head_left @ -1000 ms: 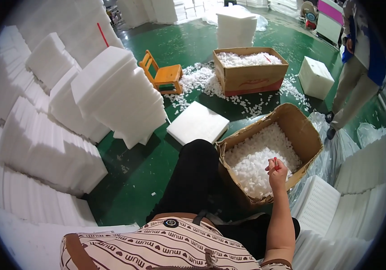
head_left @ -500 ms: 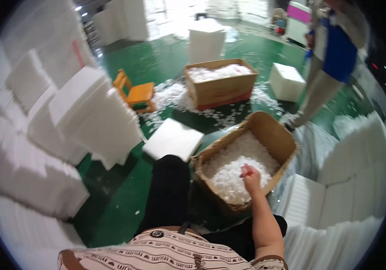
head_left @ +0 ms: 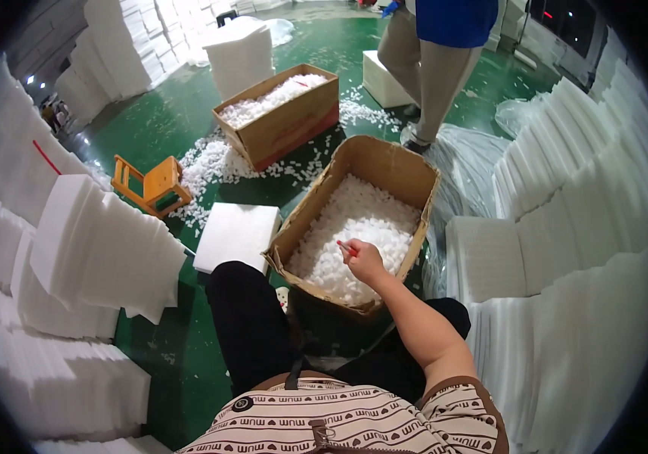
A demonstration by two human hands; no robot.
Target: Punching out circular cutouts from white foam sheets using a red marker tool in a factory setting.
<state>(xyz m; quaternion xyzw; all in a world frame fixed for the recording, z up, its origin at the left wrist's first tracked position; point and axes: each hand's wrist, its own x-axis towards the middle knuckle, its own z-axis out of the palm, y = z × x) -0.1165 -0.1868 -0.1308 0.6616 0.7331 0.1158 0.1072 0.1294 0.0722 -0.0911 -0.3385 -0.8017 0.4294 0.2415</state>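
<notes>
My right hand (head_left: 366, 262) is closed around a slim red pen-like tool (head_left: 350, 248), too small to name more exactly. It is over the near part of an open cardboard box (head_left: 313, 197) standing in front of my knees. Small white foam pieces (head_left: 369, 212) fill much of that box. Whether the fingers touch the foam, I cannot tell. My left hand is out of the picture.
A second cardboard box (head_left: 294, 121) of foam pieces stands farther off, with scraps spilled around it. Nearby are a wooden chair (head_left: 161, 184), a white foam block (head_left: 239, 233) and another person's legs (head_left: 445, 83). Foam sheet stacks (head_left: 566, 250) flank me.
My view has turned to the right and tilted, so the boxes, chair and person appear farther left and higher. The right hand stays over the box, still holding the red tool.
</notes>
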